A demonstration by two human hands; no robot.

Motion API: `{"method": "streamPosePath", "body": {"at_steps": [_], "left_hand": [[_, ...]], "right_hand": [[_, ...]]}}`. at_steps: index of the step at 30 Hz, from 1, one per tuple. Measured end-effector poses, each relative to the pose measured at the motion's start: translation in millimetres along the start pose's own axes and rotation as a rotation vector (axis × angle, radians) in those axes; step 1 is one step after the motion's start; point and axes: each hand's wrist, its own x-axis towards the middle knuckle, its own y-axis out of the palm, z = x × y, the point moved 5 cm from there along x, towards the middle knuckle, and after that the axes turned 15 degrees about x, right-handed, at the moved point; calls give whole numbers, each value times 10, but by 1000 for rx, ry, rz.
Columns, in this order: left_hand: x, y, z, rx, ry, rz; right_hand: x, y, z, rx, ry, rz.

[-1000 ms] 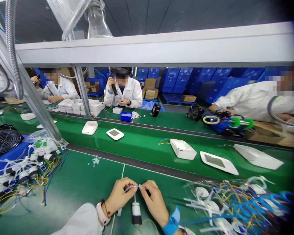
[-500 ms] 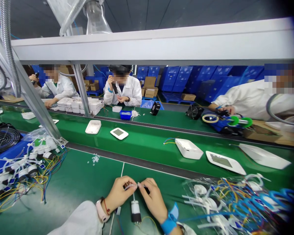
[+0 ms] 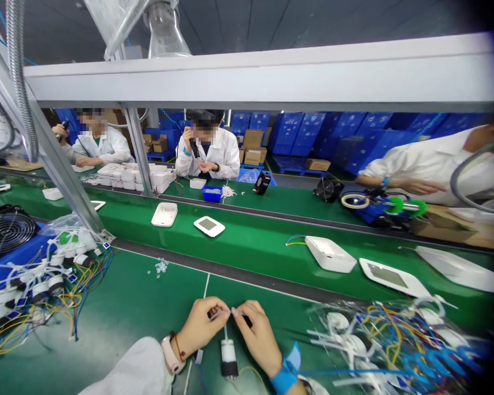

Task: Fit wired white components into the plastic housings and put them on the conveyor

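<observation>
My left hand (image 3: 202, 325) is closed in a pinch on a thin whitish tube, its fingertips meeting those of my right hand. My right hand (image 3: 256, 332) pinches at the same spot; whatever lies between its fingertips is too small to make out. Just below the fingertips, a small white and black cylindrical motor (image 3: 229, 359) stands with the tube running up from its top and thin wires at its base. Small clear rings (image 3: 161, 266) lie loose on the green table (image 3: 140, 307), up and to the left of my hands.
Wired motors with tubes (image 3: 45, 285) pile up at left, and more (image 3: 366, 340) at right. White housings (image 3: 329, 253) and panels (image 3: 209, 226) lie on the green conveyor (image 3: 255, 236). Co-workers sit beyond it. A metal post (image 3: 61, 159) slants at left.
The housings and panels on the conveyor have shifted to the right. The right-hand co-worker's hand has moved off the blue device. My hands have barely moved.
</observation>
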Motion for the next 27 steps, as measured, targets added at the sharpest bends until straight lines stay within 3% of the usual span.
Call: {"method": "streamPosePath", "body": {"at_steps": [6,12,17,23,27], "left_hand": [[-10,-54,-70,3,-14,-10],[-140,-197,-191,133,76,-41],[-400,-454,-156,305,180,-59],[-580,-882,13,382,145,-157],[-559,-1027,12,328,153,-270]], "right_hand": [[140,-47,-123,288,25,-58],[703,-47,-221,337,-47,-160],[1366,489,-104,173,-101,-31],[2079,1302,104,5,-159,99],[2364,1541,132,-134,-201,142]]}}
